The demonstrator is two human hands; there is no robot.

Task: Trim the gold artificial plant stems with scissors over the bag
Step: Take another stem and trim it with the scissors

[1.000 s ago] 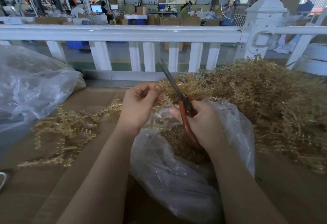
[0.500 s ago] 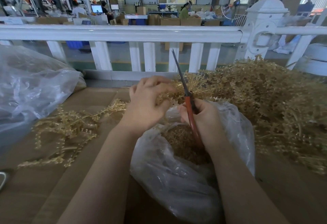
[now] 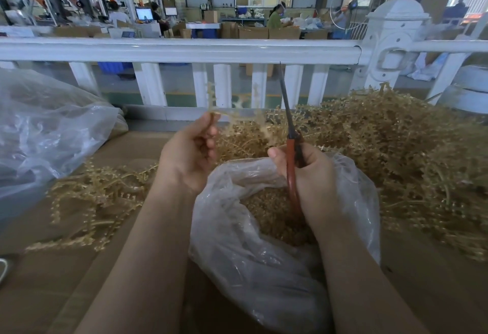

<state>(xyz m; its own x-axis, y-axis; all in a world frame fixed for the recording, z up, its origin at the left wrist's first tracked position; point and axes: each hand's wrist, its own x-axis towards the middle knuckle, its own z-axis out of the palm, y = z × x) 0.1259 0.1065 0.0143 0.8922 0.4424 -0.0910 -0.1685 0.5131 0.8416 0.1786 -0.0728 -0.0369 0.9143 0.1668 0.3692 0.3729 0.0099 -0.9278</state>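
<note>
The gold plant stem (image 3: 239, 113) is thin and bumpy, with small side twigs that stick up, and it looks blurry. The left hand (image 3: 188, 154) pinches one end of it between thumb and fingers, up above the clear plastic bag (image 3: 237, 241). The bag sits open on the brown desk (image 3: 39, 294), and its inside is full of small gold bits. The right hand (image 3: 307, 183) is closed around the red handles of the scissors (image 3: 290, 149), with the blades shut together and pointing up toward the white railing (image 3: 184, 50). A big heap of gold stems (image 3: 396, 154) lies to the right of the bag, and a smaller bunch of stems (image 3: 95, 196) lies to the left. Another clear bag (image 3: 45, 133) sits at the far left. Half a second ago the left hand was curled over the heap with the stem bunched under it; now the hand has lifted and turned, and the stem hangs out in the air toward the scissors. The scissors have tipped a bit more upright. The lower part of the scissor handles is hidden inside the right hand's grip. It is hard to tell if the stem touches the blades, because it is smeared by blur.
</note>
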